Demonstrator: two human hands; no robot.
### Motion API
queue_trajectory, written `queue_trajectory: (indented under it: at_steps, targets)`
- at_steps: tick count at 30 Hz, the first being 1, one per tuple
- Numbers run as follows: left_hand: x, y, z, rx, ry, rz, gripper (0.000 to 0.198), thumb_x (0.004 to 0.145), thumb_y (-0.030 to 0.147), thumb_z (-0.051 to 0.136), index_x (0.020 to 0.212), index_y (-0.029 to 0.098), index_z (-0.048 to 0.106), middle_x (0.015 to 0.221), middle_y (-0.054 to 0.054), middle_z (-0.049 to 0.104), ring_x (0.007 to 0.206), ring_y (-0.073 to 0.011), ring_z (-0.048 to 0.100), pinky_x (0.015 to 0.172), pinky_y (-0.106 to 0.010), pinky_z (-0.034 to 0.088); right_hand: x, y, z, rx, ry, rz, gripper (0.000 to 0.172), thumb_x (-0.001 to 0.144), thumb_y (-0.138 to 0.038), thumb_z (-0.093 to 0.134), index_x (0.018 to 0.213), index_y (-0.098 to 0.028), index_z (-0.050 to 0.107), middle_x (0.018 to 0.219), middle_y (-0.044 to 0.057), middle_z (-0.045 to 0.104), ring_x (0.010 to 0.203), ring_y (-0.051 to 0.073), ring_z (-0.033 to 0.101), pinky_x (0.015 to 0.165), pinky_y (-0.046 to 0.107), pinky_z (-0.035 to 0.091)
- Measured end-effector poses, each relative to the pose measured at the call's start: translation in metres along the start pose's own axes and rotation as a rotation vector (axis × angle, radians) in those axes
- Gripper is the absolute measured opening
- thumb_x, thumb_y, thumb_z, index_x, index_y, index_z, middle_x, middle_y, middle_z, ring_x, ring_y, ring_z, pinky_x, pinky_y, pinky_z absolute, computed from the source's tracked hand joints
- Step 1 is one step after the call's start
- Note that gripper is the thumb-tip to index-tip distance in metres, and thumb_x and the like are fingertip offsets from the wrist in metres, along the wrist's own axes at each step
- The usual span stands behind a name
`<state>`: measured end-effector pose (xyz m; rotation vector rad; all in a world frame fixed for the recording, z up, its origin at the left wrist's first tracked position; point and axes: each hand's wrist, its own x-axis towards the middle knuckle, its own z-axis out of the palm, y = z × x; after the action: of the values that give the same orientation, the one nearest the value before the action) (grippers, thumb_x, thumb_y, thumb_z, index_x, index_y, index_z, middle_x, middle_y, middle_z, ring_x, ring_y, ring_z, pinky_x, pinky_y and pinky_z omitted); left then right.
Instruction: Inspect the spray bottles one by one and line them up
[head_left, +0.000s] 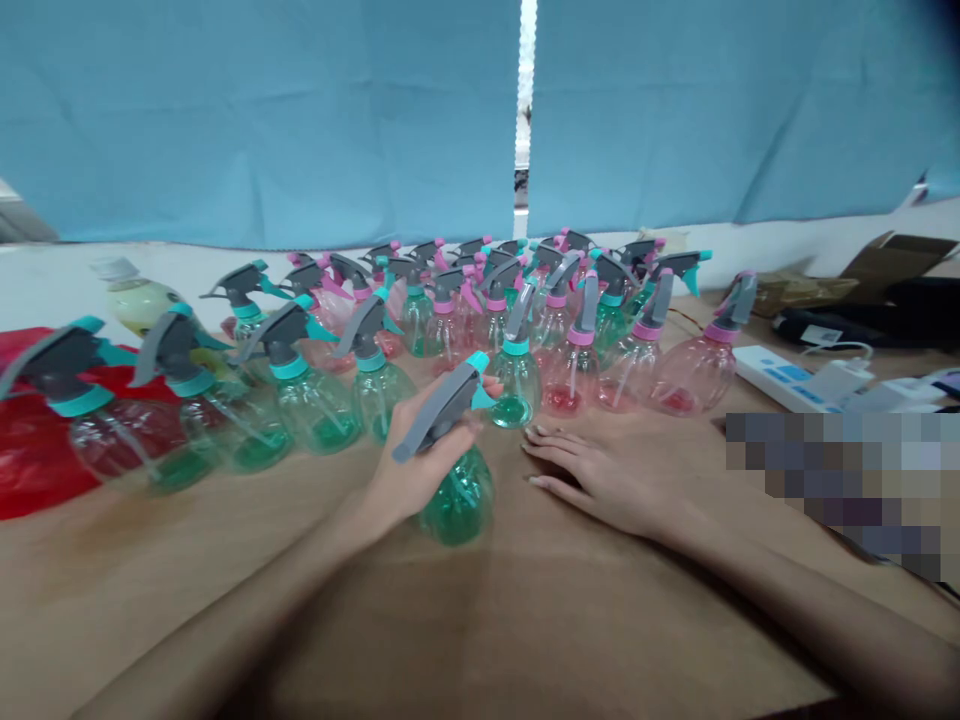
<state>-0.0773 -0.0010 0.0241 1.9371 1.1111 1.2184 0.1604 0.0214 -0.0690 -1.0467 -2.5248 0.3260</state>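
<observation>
My left hand (pixel 424 465) is wrapped round the neck of a green spray bottle (pixel 459 500), just under its grey and turquoise trigger head. The bottle stands a little tilted over the brown tabletop; whether its base touches is hard to tell. My right hand (pixel 592 475) lies flat on the table with fingers stretched out, holding nothing. Just beyond its fingertips stands another green spray bottle (pixel 516 385) with a turquoise collar. A pink spray bottle (pixel 566 375) is beside that one, to the right.
Several more green and pink spray bottles stand in rows behind. At left are a red plastic bag (pixel 37 450) and a bottle with a white cap (pixel 139 300). A white power strip (pixel 784 380) with plugs and an open cardboard box (pixel 896 260) lie at right. A blue curtain (pixel 262 120) hangs behind.
</observation>
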Motion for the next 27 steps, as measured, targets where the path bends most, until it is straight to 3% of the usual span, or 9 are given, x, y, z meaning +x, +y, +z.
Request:
queue_trajectory:
  at_steps: [4, 7, 14, 19, 27]
  targets:
    - [0.002, 0.004, 0.0, -0.046, -0.006, -0.006, 0.033, 0.079, 0.027, 0.057, 0.11, 0.021, 0.066, 0.09, -0.003, 0.067, 0.065, -0.0146, 0.057, 0.067, -0.031, 0.049, 0.0, -0.001, -0.001, 0.003, 0.007, 0.003, 0.047, 0.095, -0.046, 0.043, 0.133, -0.021, 0.053, 0.139, 0.009, 0.053, 0.131, 0.025, 0.045, 0.111, 0.046, 0.035]
    - [0.001, 0.009, 0.001, -0.106, -0.024, -0.033, 0.034, 0.078, 0.027, 0.058, 0.111, 0.021, 0.066, 0.096, -0.005, 0.068, 0.073, -0.0172, 0.062, 0.077, -0.035, 0.05, 0.0, -0.001, 0.0, 0.008, 0.007, 0.004, 0.047, 0.094, -0.045, 0.044, 0.133, -0.021, 0.053, 0.139, 0.009, 0.053, 0.132, 0.025, 0.044, 0.111, 0.046, 0.035]
    - [0.002, 0.013, 0.0, -0.255, -0.125, -0.037, 0.045, 0.077, 0.022, 0.059, 0.121, 0.024, 0.059, 0.126, -0.008, 0.06, 0.098, -0.0221, 0.064, 0.092, -0.04, 0.048, 0.0, 0.001, 0.001, 0.018, 0.006, -0.005, 0.048, 0.095, -0.046, 0.042, 0.134, -0.021, 0.051, 0.14, 0.009, 0.052, 0.132, 0.025, 0.044, 0.11, 0.047, 0.035]
    - [0.003, 0.015, -0.004, -0.297, -0.17, -0.038, 0.052, 0.076, 0.018, 0.061, 0.127, 0.026, 0.054, 0.13, -0.01, 0.057, 0.106, -0.0255, 0.062, 0.095, -0.044, 0.048, 0.0, 0.0, 0.0, 0.021, 0.015, -0.008, 0.047, 0.095, -0.047, 0.042, 0.135, -0.023, 0.051, 0.14, 0.008, 0.052, 0.132, 0.026, 0.044, 0.11, 0.049, 0.036]
    - [-0.001, 0.023, -0.005, -0.246, -0.139, -0.148, 0.046, 0.079, 0.02, 0.066, 0.123, 0.023, 0.054, 0.131, -0.009, 0.056, 0.109, -0.0251, 0.06, 0.092, -0.038, 0.05, 0.001, 0.003, 0.002, 0.007, -0.032, -0.001, 0.052, 0.095, -0.048, 0.039, 0.137, -0.018, 0.048, 0.141, 0.01, 0.05, 0.134, 0.026, 0.041, 0.111, 0.047, 0.034]
